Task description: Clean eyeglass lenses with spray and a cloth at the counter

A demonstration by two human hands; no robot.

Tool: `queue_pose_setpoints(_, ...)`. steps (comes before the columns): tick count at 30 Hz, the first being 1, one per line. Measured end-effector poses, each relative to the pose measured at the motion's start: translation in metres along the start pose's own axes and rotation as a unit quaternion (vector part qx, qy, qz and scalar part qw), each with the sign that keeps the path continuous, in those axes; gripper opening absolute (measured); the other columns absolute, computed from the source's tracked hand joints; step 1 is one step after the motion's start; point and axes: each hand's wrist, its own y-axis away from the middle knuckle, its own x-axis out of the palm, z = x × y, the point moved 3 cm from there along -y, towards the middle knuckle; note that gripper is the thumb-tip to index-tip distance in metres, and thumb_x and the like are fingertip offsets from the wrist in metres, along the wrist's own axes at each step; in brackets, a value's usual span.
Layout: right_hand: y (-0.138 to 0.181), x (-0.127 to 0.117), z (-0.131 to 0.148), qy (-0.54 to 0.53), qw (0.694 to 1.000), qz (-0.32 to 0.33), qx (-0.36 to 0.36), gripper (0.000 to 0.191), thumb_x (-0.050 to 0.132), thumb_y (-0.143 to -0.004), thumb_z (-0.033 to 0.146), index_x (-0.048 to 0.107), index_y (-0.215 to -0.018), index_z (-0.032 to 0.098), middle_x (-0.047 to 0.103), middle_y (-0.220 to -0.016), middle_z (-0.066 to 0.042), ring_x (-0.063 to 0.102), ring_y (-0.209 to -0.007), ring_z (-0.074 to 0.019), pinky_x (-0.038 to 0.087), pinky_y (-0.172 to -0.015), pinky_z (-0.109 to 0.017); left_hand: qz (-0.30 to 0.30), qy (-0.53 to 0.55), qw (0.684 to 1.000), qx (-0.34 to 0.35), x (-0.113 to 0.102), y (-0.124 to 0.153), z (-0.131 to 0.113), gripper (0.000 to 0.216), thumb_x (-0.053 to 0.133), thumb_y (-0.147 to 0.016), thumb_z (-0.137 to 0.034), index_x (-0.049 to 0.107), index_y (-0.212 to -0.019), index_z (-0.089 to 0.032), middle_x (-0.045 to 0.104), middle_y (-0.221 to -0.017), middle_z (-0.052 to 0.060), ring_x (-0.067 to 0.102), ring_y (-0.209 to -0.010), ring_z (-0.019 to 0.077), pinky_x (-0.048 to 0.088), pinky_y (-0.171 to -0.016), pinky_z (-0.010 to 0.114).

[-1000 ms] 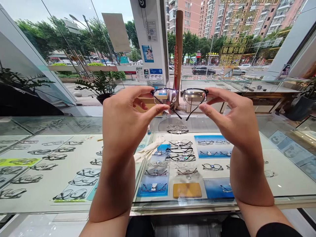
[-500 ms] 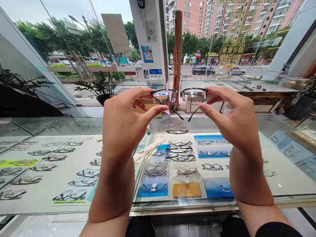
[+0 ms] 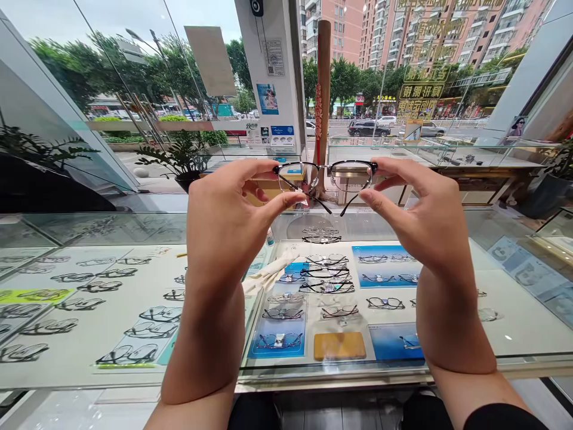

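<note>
A pair of black-rimmed glasses (image 3: pixel 326 175) is held up at eye height above a glass display counter (image 3: pixel 313 365), its folded temples crossing below the lenses. My left hand (image 3: pixel 228 221) pinches the left end of the frame between thumb and fingers. My right hand (image 3: pixel 418 212) pinches the right end the same way. Both lenses face me and reflect the shop light.
Under the counter glass lie several rows of glasses (image 3: pixel 326 280) on white and blue cards, plus a yellow cloth (image 3: pixel 339 345) and a white cloth (image 3: pixel 268 272). Behind stand a white pillar (image 3: pixel 273 71), a wooden post (image 3: pixel 324 89), a potted plant (image 3: pixel 181 155) and shop windows.
The glasses tilted very slightly in my hands, and the reflections on the lenses shifted. Both hands stay where they were.
</note>
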Motion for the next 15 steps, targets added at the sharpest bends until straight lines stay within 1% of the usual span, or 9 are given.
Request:
queue_pose_setpoints(2,-0.0002,0.0002,-0.0003,0.000,1.000,0.007,0.003,0.037,0.082,-0.098,0.042,0.080,-0.133,0.028,0.084,-0.127,-0.009,0.083,-0.099,-0.0310,0.065,-0.104,-0.060,-0.008,-0.006,1.000,-0.001,-0.0004,-0.0001,-0.0017,0.042,0.092,-0.085,-0.060,0.085,-0.113,-0.029,0.088,-0.105,0.002,0.075,-0.077,0.0230,0.067,-0.078,0.045)
queue_pose_setpoints(5,-0.0005,0.0004,-0.0002,0.004,1.000,0.015,0.009,0.037,0.081,-0.099,0.042,0.079,-0.133,0.028,0.083,-0.127,-0.010,0.082,-0.101,-0.0310,0.065,-0.104,-0.058,-0.018,-0.013,1.000,0.003,-0.0004,0.0001,-0.0039,0.047,0.098,-0.081,-0.054,0.085,-0.115,-0.023,0.088,-0.107,0.004,0.074,-0.075,0.0220,0.065,-0.077,0.043)
queue_pose_setpoints(10,-0.0010,0.0003,0.0011,0.007,1.000,0.022,0.016,0.038,0.081,-0.098,0.038,0.077,-0.134,0.027,0.082,-0.128,-0.010,0.082,-0.101,-0.0310,0.064,-0.105,-0.058,-0.030,-0.013,0.999,0.005,0.0000,0.0004,-0.0043,0.048,0.102,-0.078,-0.049,0.084,-0.115,-0.024,0.088,-0.109,0.003,0.073,-0.076,0.0207,0.064,-0.079,0.040)
queue_pose_setpoints(15,-0.0006,0.0007,0.0022,0.016,1.000,0.018,0.008,0.037,0.081,-0.098,0.035,0.076,-0.134,0.027,0.082,-0.129,-0.010,0.082,-0.103,-0.0313,0.064,-0.103,-0.056,-0.036,-0.004,0.999,0.014,0.0000,-0.0006,-0.0030,0.049,0.101,-0.078,-0.052,0.083,-0.115,-0.026,0.087,-0.110,0.002,0.072,-0.075,0.0199,0.063,-0.077,0.039)
